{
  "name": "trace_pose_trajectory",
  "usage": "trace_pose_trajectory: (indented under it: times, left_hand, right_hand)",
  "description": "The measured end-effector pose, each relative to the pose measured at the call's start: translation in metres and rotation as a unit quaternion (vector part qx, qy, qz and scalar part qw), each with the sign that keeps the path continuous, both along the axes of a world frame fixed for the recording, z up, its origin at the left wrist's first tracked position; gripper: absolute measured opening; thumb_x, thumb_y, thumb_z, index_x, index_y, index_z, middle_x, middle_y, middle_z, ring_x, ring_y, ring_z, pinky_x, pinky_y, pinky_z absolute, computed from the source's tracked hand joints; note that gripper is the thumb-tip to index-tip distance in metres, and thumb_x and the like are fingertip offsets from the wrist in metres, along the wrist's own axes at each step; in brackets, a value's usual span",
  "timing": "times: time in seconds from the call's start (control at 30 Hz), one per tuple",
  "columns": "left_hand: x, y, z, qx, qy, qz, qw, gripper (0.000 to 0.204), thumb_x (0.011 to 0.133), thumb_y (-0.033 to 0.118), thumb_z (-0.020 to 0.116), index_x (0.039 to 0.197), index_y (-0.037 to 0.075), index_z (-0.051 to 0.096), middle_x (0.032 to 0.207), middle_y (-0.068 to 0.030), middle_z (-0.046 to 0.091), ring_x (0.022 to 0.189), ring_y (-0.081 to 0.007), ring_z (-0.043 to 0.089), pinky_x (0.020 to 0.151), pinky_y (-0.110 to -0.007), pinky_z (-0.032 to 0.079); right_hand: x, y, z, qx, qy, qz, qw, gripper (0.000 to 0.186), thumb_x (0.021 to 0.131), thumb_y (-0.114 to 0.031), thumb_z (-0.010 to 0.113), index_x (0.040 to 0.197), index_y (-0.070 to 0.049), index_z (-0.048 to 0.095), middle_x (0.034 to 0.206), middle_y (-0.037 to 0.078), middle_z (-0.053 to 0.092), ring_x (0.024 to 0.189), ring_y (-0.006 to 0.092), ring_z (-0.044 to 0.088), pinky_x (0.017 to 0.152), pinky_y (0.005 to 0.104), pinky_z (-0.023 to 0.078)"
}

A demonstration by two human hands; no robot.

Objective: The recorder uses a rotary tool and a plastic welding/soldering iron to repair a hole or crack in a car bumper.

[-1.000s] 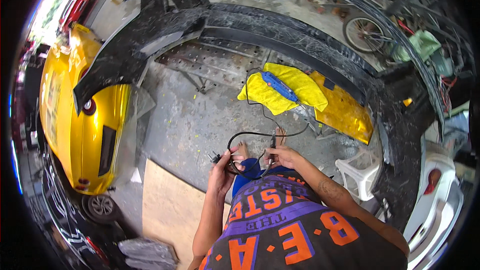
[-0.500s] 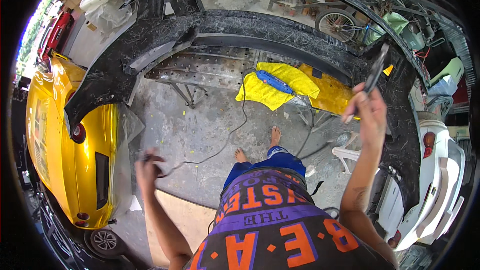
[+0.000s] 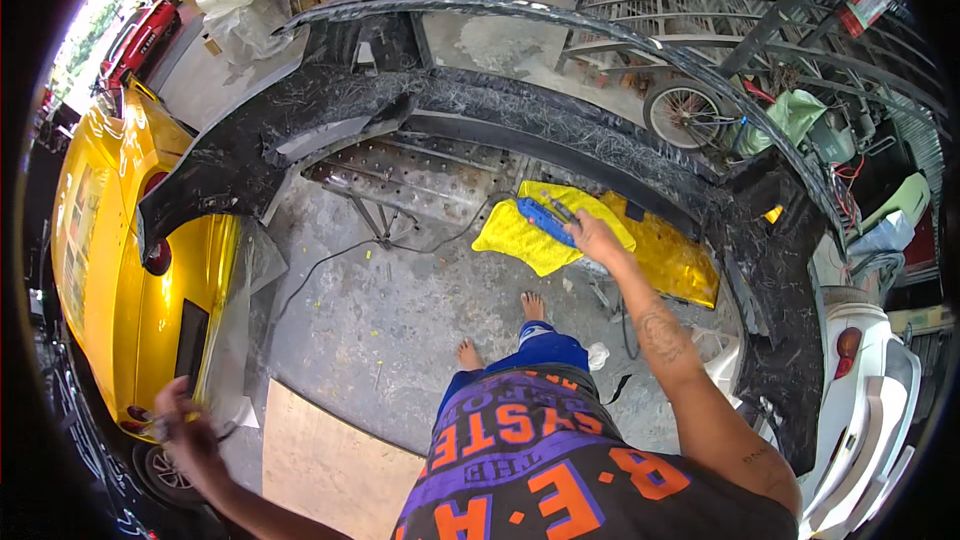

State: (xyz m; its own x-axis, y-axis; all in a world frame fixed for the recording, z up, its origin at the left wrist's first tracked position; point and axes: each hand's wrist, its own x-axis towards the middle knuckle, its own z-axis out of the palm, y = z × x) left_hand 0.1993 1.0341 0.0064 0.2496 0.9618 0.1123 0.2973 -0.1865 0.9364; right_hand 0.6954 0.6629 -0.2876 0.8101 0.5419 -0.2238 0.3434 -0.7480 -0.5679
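Nearest, at the lower left of the frame, my left hand (image 3: 185, 430) is curled around something dark, which looks like the plug end of the black cable (image 3: 330, 262); the blur hides whether the grip is pinching it or just closed beside it, so I cannot tell. That hand hangs right by the yellow car (image 3: 125, 270), and a careless swing there could mark the paint.

Below me my bare feet (image 3: 500, 335) stand on the wet concrete floor (image 3: 400, 320). The cable trails across that same floor toward the upper middle. Water, a cord and bare skin are a poor mix, I judge, and a loop could catch my toes.

Farther out, right of centre, my right hand (image 3: 592, 237) is pressed around a thin dark tool (image 3: 560, 210), held over the blue thing (image 3: 545, 222) on the yellow cloth (image 3: 545, 230). The grip is high on the tool; it could slip and drop.

Beyond, the black bumper (image 3: 520, 105) arches over a metal stand (image 3: 420, 175). A tug on the cable under it might snag a stand leg and shift the bumper.
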Motion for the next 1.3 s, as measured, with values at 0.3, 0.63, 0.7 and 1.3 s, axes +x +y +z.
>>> trace_pose_trajectory:
  times: [0.3, 0.63, 0.7, 1.3]
  left_hand:
    - [0.376, -0.151, -0.319, 0.096, 0.228, -0.485, 0.839, 0.037, 0.077, 0.005, 0.064, 0.113, 0.009, 0.065, 0.114, -0.0175, 0.060, 0.096, -0.0360, 0.061, 0.081, -0.038, 0.049]
    - [0.503, -0.188, -0.409, 0.275, 0.419, -0.657, 0.563, 0.049, 0.079, 0.006, 0.054, 0.128, 0.008, 0.052, 0.128, -0.0147, 0.052, 0.086, -0.0323, 0.066, 0.073, -0.043, 0.054]
    - [0.493, -0.187, -0.401, 0.271, 0.422, -0.659, 0.561, 0.048, 0.079, 0.006, 0.054, 0.127, 0.007, 0.052, 0.125, -0.0149, 0.053, 0.088, -0.0323, 0.066, 0.073, -0.042, 0.054]
    - [0.391, -0.148, -0.374, 0.093, 0.338, -0.418, 0.838, 0.065, 0.072, 0.016, 0.076, 0.130, 0.010, 0.048, 0.130, -0.0173, 0.050, 0.093, -0.0370, 0.064, 0.077, -0.043, 0.054]
  right_hand:
    - [-0.079, -0.047, 0.052, 0.171, 0.097, -0.018, 0.980, 0.042, 0.094, -0.040, 0.051, 0.111, -0.002, 0.048, 0.093, 0.025, 0.061, 0.093, 0.0443, 0.058, 0.077, 0.0460, 0.045]
    - [-0.065, -0.104, 0.096, 0.109, 0.339, -0.104, 0.929, 0.034, 0.095, -0.035, 0.054, 0.103, -0.002, 0.050, 0.069, 0.009, 0.054, 0.060, 0.0177, 0.052, 0.056, 0.0321, 0.042]
    - [-0.058, -0.095, 0.112, 0.150, 0.327, -0.118, 0.925, 0.033, 0.095, -0.034, 0.055, 0.102, -0.003, 0.050, 0.065, 0.003, 0.050, 0.054, 0.0105, 0.045, 0.050, 0.0277, 0.038]
    - [-0.007, -0.030, 0.012, 0.044, 0.213, -0.057, 0.974, 0.035, 0.093, -0.033, 0.056, 0.107, -0.002, 0.046, 0.081, 0.022, 0.061, 0.080, 0.0394, 0.061, 0.069, 0.0447, 0.046]
